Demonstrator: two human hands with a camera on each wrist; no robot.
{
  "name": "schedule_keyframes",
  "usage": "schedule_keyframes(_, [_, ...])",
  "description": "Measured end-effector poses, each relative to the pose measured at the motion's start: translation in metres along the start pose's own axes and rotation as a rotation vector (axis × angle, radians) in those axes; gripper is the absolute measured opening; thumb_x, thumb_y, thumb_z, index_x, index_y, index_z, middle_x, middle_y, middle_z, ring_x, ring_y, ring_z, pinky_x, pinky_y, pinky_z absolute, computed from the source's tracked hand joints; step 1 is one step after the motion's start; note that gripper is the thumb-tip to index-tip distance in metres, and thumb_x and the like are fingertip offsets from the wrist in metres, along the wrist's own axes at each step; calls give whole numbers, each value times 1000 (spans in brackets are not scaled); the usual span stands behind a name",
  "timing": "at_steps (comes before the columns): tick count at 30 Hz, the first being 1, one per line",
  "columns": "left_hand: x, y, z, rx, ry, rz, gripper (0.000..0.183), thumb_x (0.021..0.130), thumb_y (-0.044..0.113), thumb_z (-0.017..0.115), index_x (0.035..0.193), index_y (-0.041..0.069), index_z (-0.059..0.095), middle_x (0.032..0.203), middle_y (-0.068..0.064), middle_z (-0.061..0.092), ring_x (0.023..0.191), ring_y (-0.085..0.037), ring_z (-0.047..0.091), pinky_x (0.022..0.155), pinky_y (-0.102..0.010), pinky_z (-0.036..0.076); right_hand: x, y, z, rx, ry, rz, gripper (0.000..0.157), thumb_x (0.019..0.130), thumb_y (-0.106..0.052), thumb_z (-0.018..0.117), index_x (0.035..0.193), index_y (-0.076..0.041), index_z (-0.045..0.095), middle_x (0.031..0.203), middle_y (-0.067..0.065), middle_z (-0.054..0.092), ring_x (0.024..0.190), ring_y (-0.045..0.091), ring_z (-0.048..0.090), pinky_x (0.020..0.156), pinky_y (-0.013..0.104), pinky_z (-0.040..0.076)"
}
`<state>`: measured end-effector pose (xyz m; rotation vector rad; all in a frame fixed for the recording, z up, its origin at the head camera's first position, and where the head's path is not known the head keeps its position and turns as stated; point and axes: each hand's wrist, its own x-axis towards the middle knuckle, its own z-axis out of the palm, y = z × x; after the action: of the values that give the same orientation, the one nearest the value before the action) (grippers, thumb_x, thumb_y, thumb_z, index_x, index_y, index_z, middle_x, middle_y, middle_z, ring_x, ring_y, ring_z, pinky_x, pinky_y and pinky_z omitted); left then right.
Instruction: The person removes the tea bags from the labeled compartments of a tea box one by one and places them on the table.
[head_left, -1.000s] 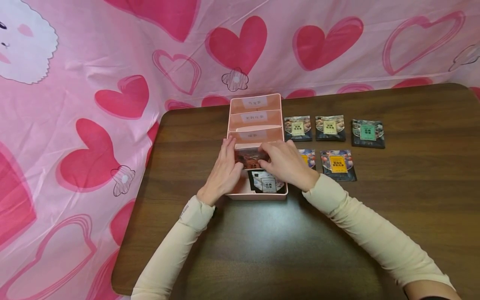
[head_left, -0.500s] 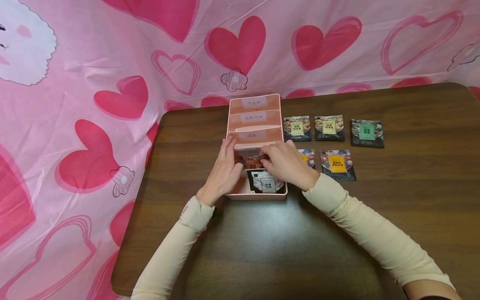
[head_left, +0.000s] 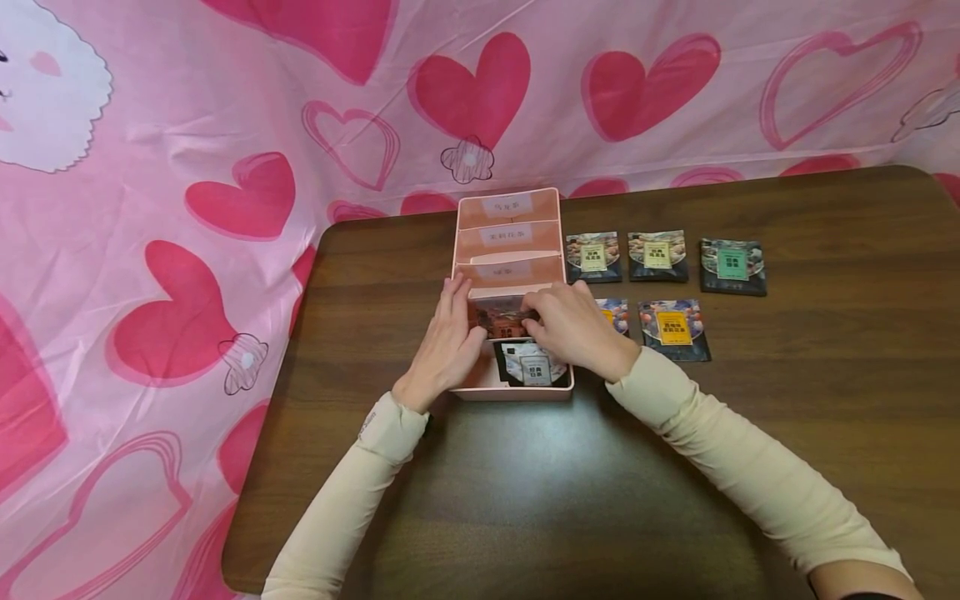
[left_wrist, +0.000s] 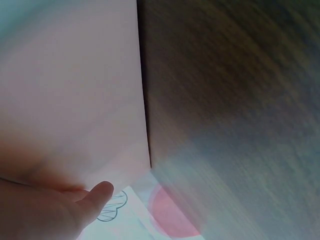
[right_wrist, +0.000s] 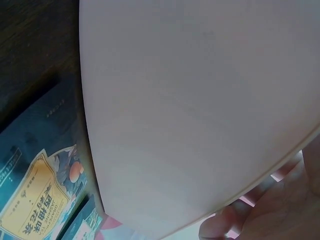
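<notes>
A long pink divided box (head_left: 510, 394) stands on the table, with paper labels in its far compartments. A tea sachet with a reddish-brown picture (head_left: 497, 315) sits upright in a compartment near the front. My right hand (head_left: 573, 327) pinches its right side between thumb and bent fingers. Over the left rim lies my left hand (head_left: 448, 343), its fingers fairly straight and its thumb at the sachet's left side. In front of the divider, a white-labelled sachet (head_left: 534, 368) leans in the nearest compartment. The left wrist view shows the box's outer wall (left_wrist: 75, 90) and one fingertip beyond the rim.
Right of the box lie two light-green-labelled sachets (head_left: 659, 256), a green-labelled sachet (head_left: 733, 267) and two yellow-labelled sachets (head_left: 675, 330), one partly behind my right hand. A pink heart-patterned cloth (head_left: 472, 92) hangs behind and left of the brown table (head_left: 570, 500).
My hands and the sachet stay almost where they were. The right fingers shift very slightly at the sachet's edge, and the whole head view drifts a little left.
</notes>
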<state>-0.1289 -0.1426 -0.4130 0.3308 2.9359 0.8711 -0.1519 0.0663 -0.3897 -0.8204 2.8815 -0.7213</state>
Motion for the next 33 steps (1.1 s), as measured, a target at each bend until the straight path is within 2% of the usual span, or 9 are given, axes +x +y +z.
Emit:
schedule_keyframes(6, [0,0,0,-4,-9,-10,72,88,25,41,153,6,16,163,-7,4,152,-23,-1,120,-50,16,-1,1,0,4,0,-6,14,91,-22,63,99,-13,70,92,2,72,88,23,60,75,38,32])
schedule_keyframes(15, [1,0,0,8,-5,9,71,89,26,42,153,5,18,163,-8,6,151,-29,3,120,-51,17,-3,1,-1,-2,-4,-4,14,92,-22,64,100,-13,71,95,3,72,89,22,59,76,38,33])
schedule_keyframes(27, [1,0,-1,22,-3,9,71,89,29,42,152,4,20,163,-9,7,151,-29,4,120,-51,17,-7,2,-8,0,56,-54,10,92,-19,64,97,-14,71,93,1,73,87,24,60,75,39,33])
schedule_keyframes(33, [0,-1,0,24,3,11,71,90,29,44,152,4,21,163,-9,8,151,-30,5,119,-52,18,-8,2,-12,16,81,-50,12,92,-19,65,100,-13,72,96,3,74,93,24,61,76,39,33])
